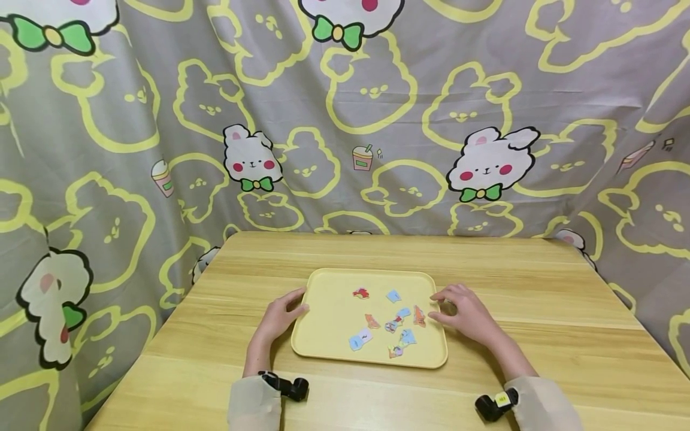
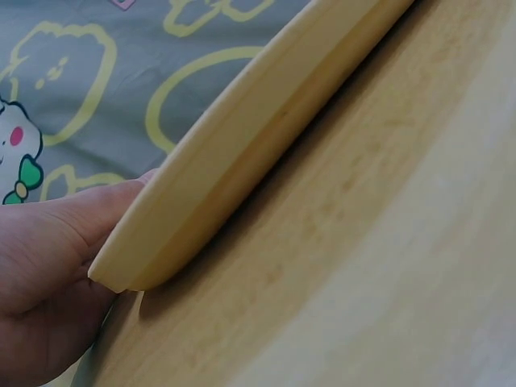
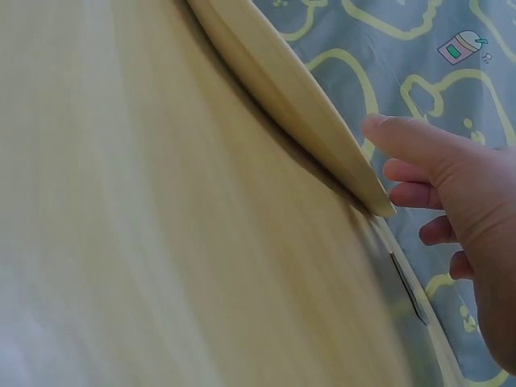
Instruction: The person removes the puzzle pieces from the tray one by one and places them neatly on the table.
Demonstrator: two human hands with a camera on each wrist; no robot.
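A yellow rectangular tray (image 1: 326, 329) lies on the table, bearing several small printed pieces that look like jigsaw puzzle pieces. My left hand (image 1: 279, 316) holds the tray's left rim, thumb over the edge; in the left wrist view the hand (image 2: 48, 266) wraps the corner. At the right rim, my right hand (image 1: 468, 312) has thumb and fingers spread apart, with nothing between them. Close to it lies an orange piece (image 1: 419, 316). A red piece (image 1: 361, 293) and a blue piece (image 1: 393, 296) sit farther back. Pale blue and lilac pieces (image 1: 360, 339) touch each other near the front.
The wooden table (image 1: 517, 269) extends around the tray on every side. Behind it hangs a grey curtain (image 1: 345, 197) with yellow outlines and rabbit faces. Black wrist cameras are strapped to the left wrist (image 1: 288, 386) and right wrist (image 1: 493, 406).
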